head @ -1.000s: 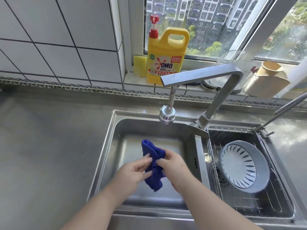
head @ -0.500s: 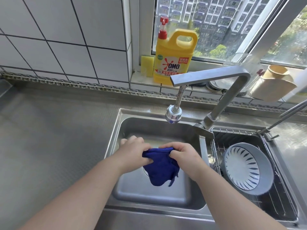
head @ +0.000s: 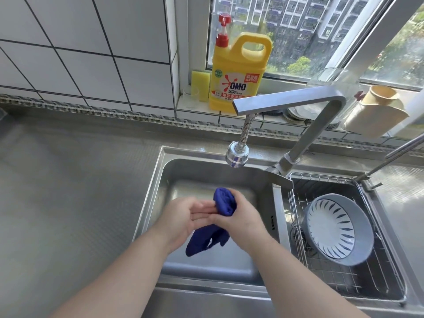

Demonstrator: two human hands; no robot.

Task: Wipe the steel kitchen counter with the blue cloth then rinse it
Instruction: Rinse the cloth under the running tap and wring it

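Since half a second ago both hands have turned against each other: the cloth, then stretched flat between two fists, is now twisted upright, one end poking above the hands and the other hanging below them.

Nearest, the two forearms reach in over the front rim of the sink (head: 146, 203). The left hand (head: 183, 216) lies palm-up with its fingers nearly straight, pressed along the side of the blue cloth (head: 223, 203) rather than wrapped round it. The right hand (head: 243, 216) has its fingers curled round the bunched middle of the cloth and grips it. The loose tail dangles over the left basin, clear of the basin floor as far as I can tell.

Just beyond and above, the faucet head (head: 236, 157) hangs over the far part of the basin; whether water runs from it cannot be made out. To the right, in the second basin, a wire rack (head: 344, 283) holds a striped bowl (head: 332, 228) tilted on its side. To the left stretches the steel counter (head: 68, 191). Farthest, on the sill, stand a yellow detergent jug (head: 238, 72) and a yellow sponge (head: 200, 84) just left of it.

This looks like the rinse-and-wring stage. To do it well, the left hand should close round the lower end so both can twist in opposite directions — and the cloth should stay low over the basin so drips fall inside, not on the wiped counter.
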